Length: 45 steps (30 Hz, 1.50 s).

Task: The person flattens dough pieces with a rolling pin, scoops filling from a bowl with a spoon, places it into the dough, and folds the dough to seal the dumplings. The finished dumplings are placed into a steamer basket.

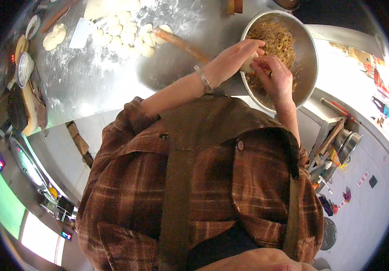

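Observation:
My left hand [230, 61], with a bangle at the wrist, cups a piece of pale dough [247, 64] at the near left rim of a large metal bowl [311, 67]. The fingers of my right hand [275, 73] pinch the same dough from the other side, over the bowl. A brown minced filling [275, 37] lies in the bowl. A wooden rolling pin [184, 45] rests on the metal worktop [79, 78], partly behind my left forearm. Many small dough pieces [123, 32] lie floured at its far end.
Left of the dough pieces are a white scraper [81, 33] and a lump of dough [54, 37]. A larger dough slab [108, 7] lies at the top. A bowl [25, 69] stands by the worktop's left edge. Metal basins [348, 145] are at the right, lower down.

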Each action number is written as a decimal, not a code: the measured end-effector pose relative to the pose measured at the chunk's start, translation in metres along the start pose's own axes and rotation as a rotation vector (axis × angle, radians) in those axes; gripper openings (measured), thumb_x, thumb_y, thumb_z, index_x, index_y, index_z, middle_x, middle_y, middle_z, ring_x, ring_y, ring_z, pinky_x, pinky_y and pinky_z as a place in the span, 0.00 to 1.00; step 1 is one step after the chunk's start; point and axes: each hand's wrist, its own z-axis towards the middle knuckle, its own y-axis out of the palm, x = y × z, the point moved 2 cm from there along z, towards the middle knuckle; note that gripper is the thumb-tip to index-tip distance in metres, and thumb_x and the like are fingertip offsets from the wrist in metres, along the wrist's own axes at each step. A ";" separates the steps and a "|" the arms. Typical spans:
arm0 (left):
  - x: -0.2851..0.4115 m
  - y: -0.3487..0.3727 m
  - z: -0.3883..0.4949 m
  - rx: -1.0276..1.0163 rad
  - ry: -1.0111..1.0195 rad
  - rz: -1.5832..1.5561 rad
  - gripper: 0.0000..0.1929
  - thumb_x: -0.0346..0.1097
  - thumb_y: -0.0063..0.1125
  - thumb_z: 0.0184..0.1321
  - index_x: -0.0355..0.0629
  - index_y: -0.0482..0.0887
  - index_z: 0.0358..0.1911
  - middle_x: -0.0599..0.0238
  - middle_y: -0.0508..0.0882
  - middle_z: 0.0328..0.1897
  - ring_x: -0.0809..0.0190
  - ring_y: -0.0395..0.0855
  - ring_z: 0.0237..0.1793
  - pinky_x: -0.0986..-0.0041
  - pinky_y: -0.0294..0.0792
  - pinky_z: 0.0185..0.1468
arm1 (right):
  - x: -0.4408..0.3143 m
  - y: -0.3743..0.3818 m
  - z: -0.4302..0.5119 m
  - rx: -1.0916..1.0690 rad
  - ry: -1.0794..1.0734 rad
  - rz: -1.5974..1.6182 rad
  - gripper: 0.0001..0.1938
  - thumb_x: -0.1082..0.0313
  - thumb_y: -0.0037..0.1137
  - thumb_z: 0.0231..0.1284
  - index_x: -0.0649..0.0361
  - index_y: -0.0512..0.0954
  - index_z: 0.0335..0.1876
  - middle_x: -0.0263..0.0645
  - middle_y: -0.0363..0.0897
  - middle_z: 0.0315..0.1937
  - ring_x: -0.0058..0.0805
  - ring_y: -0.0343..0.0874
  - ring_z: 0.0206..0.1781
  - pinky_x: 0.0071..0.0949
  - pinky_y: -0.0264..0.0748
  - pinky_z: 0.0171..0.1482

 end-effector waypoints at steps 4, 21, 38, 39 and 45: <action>0.006 -0.006 0.001 0.011 0.038 0.003 0.21 0.46 0.33 0.66 0.43 0.67 0.58 0.62 0.73 0.55 0.67 0.71 0.54 0.75 0.66 0.54 | 0.007 0.001 0.011 -0.009 -0.036 0.041 0.05 0.68 0.58 0.49 0.58 0.75 0.31 0.38 0.75 0.27 0.36 0.77 0.31 0.31 0.73 0.33; -0.017 -0.128 0.009 0.403 -0.266 -0.093 0.24 0.52 0.34 0.66 0.44 0.64 0.60 0.60 0.69 0.59 0.60 0.70 0.56 0.70 0.67 0.53 | 0.264 -0.021 0.180 0.186 0.485 -0.219 0.10 0.57 0.55 0.54 0.56 0.74 0.32 0.37 0.80 0.28 0.36 0.79 0.34 0.31 0.73 0.38; -0.029 -0.154 0.025 0.565 -0.292 -0.122 0.22 0.50 0.36 0.66 0.42 0.69 0.55 0.62 0.74 0.54 0.63 0.74 0.51 0.72 0.69 0.49 | 0.335 0.003 0.189 0.109 0.515 -0.142 0.10 0.61 0.50 0.56 0.50 0.78 0.42 0.37 0.80 0.35 0.33 0.79 0.38 0.29 0.72 0.41; -0.029 -0.159 0.021 0.588 -0.265 -0.103 0.22 0.50 0.37 0.66 0.42 0.69 0.54 0.62 0.75 0.54 0.63 0.75 0.51 0.72 0.69 0.49 | 0.327 0.000 0.188 0.138 0.455 -0.140 0.10 0.63 0.51 0.56 0.50 0.78 0.42 0.37 0.80 0.34 0.28 0.79 0.36 0.27 0.72 0.40; -0.048 -0.191 -0.051 0.823 -0.256 -0.126 0.18 0.44 0.42 0.65 0.41 0.71 0.52 0.63 0.77 0.50 0.63 0.75 0.50 0.72 0.70 0.48 | 0.254 -0.014 0.154 0.107 0.338 0.113 0.12 0.65 0.46 0.63 0.58 0.77 0.48 0.31 0.79 0.39 0.16 0.75 0.38 0.17 0.69 0.43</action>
